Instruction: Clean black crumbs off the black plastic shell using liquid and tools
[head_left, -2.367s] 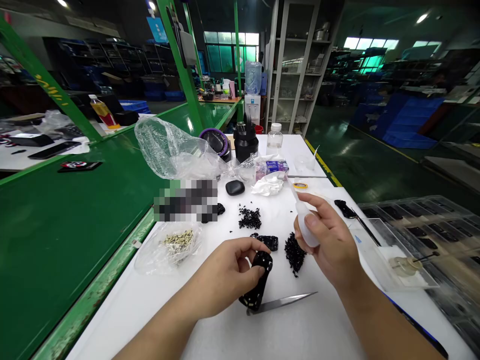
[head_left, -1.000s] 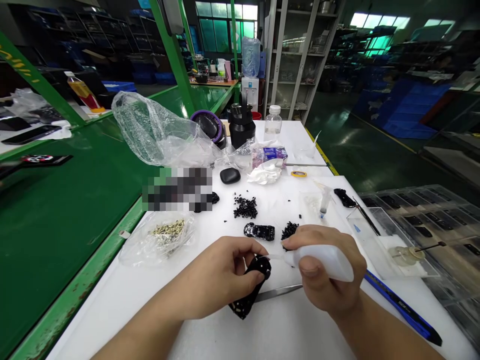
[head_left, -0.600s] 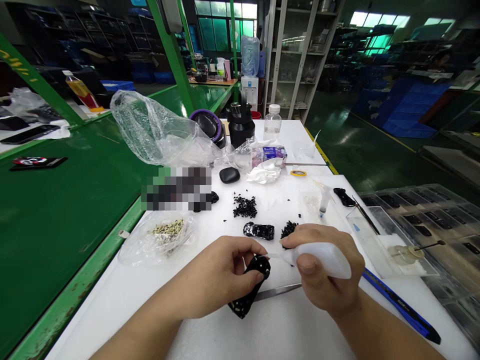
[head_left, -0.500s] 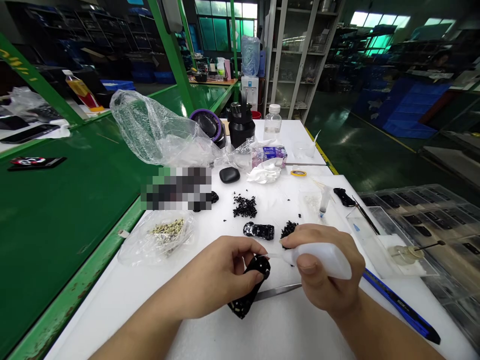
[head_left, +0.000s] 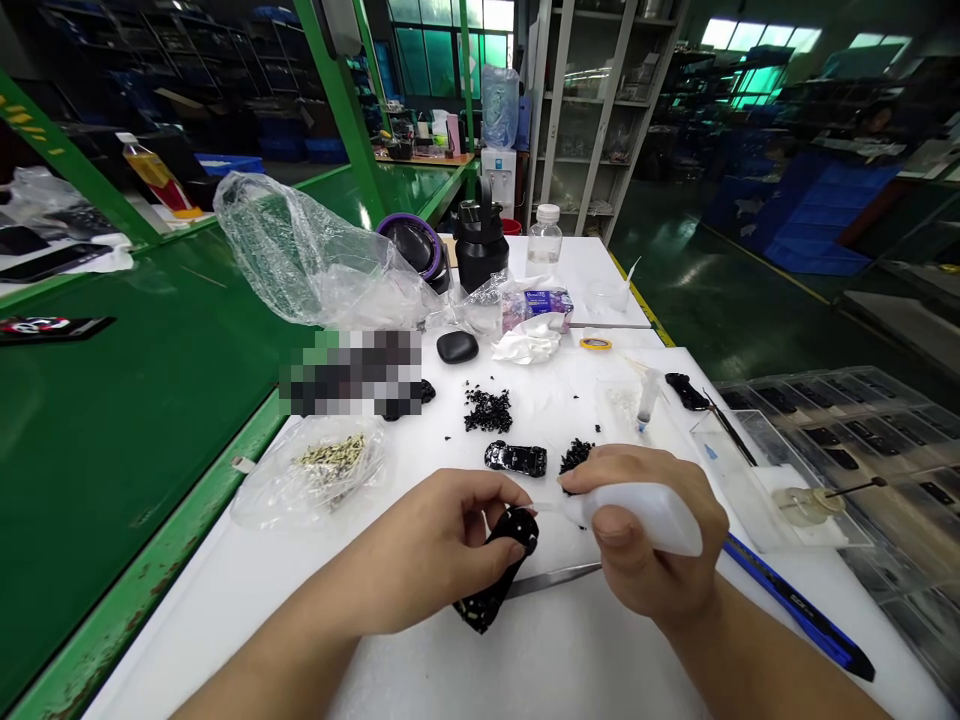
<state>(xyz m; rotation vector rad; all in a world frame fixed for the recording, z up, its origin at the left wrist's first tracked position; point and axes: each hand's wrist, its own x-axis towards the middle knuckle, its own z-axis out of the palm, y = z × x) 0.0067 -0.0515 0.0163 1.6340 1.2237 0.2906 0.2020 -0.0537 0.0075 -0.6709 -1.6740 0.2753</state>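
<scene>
My left hand (head_left: 457, 540) is closed round a black toy car body (head_left: 487, 600), held at a slant just above the white table. In my right hand (head_left: 667, 550) lies a white squeeze bottle (head_left: 649, 515), gripped between thumb and fingers. Its thin nozzle points left and meets the upper end of the car body by my left fingertips; whether it touches cannot be made out. Beyond my hands sits a glossy black toy car (head_left: 516, 458). Small black parts form one heap (head_left: 488, 410) behind it and another pile (head_left: 576, 455) by my right fingers. A metal blade (head_left: 555, 579) lies beneath my hands.
A bag of small yellowish pieces (head_left: 334, 465) lies left. At right are a blue-black utility knife (head_left: 799, 605), a clear tray (head_left: 739, 490) with a small glass jar (head_left: 810, 503), and another black car body (head_left: 686, 391). Tissues (head_left: 529, 342) and a black flask (head_left: 481, 250) stand farther back.
The view has shifted very slightly. Both hands, the car body and the bottle keep nearly the same position and hold.
</scene>
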